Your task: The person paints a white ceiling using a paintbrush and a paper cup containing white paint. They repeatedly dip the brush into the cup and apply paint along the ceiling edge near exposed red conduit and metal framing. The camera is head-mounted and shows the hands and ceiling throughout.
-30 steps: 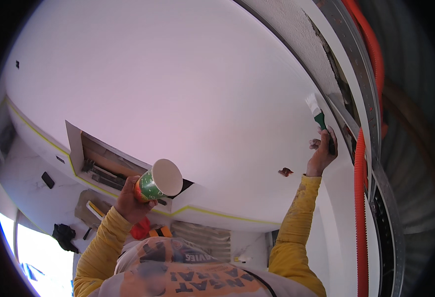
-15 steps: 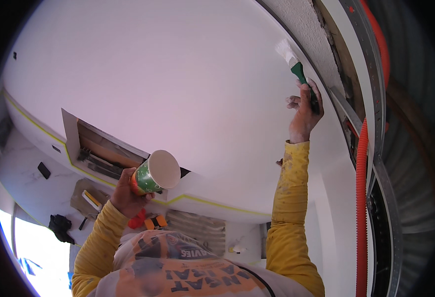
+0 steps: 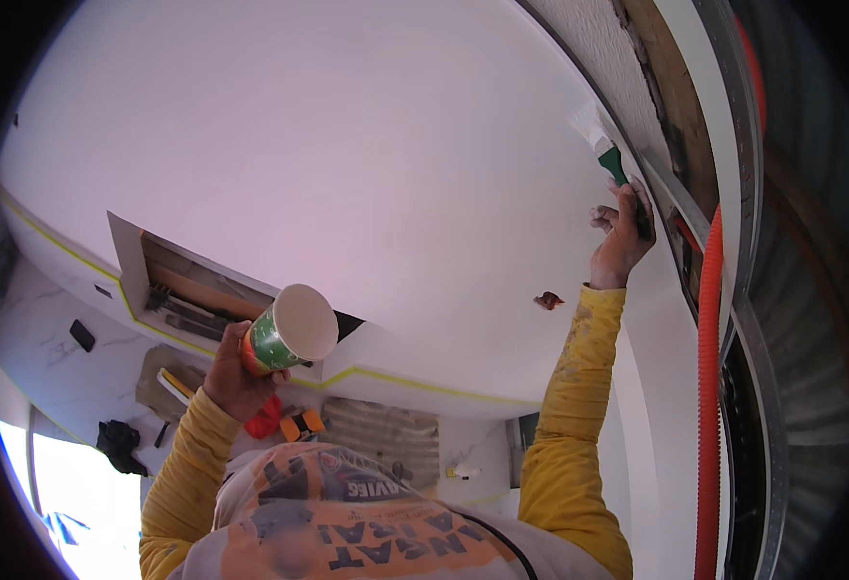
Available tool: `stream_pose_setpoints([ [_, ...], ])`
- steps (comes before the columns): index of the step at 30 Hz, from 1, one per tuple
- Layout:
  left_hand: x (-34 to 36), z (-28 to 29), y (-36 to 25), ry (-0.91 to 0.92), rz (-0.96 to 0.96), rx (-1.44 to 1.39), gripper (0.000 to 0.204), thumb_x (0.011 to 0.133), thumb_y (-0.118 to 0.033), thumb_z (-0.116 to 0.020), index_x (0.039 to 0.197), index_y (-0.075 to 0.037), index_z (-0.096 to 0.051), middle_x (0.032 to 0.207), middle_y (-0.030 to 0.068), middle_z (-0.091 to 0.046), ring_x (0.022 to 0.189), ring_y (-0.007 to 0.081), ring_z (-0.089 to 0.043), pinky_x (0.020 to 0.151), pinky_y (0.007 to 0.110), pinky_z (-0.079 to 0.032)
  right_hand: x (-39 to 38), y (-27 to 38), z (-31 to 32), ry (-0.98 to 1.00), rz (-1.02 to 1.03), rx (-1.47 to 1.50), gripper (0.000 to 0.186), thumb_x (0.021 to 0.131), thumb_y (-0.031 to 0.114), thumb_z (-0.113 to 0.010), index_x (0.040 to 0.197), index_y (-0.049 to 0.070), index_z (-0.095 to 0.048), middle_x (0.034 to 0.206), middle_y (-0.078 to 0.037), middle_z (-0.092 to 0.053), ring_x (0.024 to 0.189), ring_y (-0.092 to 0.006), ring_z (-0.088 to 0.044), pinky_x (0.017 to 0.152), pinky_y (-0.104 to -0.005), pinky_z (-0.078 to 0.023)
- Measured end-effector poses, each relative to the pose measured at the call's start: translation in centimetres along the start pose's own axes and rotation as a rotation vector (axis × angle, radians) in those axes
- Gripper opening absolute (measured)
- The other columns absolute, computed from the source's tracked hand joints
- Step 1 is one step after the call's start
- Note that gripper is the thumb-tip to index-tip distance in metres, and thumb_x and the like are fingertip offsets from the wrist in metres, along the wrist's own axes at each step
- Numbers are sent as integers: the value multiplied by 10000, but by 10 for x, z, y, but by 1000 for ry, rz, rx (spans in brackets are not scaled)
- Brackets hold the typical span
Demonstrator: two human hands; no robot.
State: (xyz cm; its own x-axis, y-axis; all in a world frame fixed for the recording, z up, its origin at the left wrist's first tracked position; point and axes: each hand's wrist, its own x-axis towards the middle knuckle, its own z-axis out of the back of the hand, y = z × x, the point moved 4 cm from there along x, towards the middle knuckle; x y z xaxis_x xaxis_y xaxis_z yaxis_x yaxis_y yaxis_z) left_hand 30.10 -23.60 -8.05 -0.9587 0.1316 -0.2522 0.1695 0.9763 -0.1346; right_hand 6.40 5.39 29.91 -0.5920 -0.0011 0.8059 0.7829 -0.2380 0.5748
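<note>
While the green-handled paintbrush (image 3: 612,162) lays its white bristles against the white panel (image 3: 347,145), the right hand (image 3: 619,242), arm outstretched, has thumb and fingers closed on the handle. The left hand (image 3: 233,382) curls around a tilted paper cup (image 3: 287,333) before a rectangular cutout (image 3: 130,259); red corrugated conduit (image 3: 708,387) borders the right.

- Your right sleeve (image 3: 576,406) is long and mustard yellow, creased, with greyish stains along the forearm.
- Your left sleeve (image 3: 185,483) is the same yellow, wrinkled toward the elbow.
- Your pale shirt (image 3: 207,564) carries an orange printed panel (image 3: 386,553) with dark lettering.
- A thin black cord (image 3: 509,545) crosses its right side.
- Whitish smears mark your bare right hand (image 3: 621,246).
</note>
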Motion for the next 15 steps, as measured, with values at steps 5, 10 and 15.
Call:
stream_pose_setpoints([
  [5, 43, -13, -15, -52, 2, -19, 426, 953, -440, -546, 1148, -68, -614, 908, 131, -694, 685, 274, -686, 571, 297, -609, 40, -60, 22, -39, -57, -101, 378, 973, 253, -639, 1265, 15, -616, 1037, -136, -733, 562, -123, -611, 498, -222, -464],
  [10, 66, -19, -32, -63, 7, -19, 424, 959, -437, -534, 1148, -66, -614, 914, 131, -689, 693, 270, -683, 569, 285, -609, 66, -95, 51, -44, -57, -228, 367, 965, 210, -631, 1265, -1, -619, 1029, -123, -733, 528, -118, -580, 494, -213, -449],
  [15, 60, -14, -42, -86, -19, -20, 419, 958, -428, -533, 1137, -58, -612, 902, 131, -681, 705, 265, -681, 584, 308, -606, 62, -101, 60, -372, -79, -332, 193, 954, 161, -631, 1103, 40, -647, 891, -25, -628, 740, -76, -551, 532, -226, -411],
])
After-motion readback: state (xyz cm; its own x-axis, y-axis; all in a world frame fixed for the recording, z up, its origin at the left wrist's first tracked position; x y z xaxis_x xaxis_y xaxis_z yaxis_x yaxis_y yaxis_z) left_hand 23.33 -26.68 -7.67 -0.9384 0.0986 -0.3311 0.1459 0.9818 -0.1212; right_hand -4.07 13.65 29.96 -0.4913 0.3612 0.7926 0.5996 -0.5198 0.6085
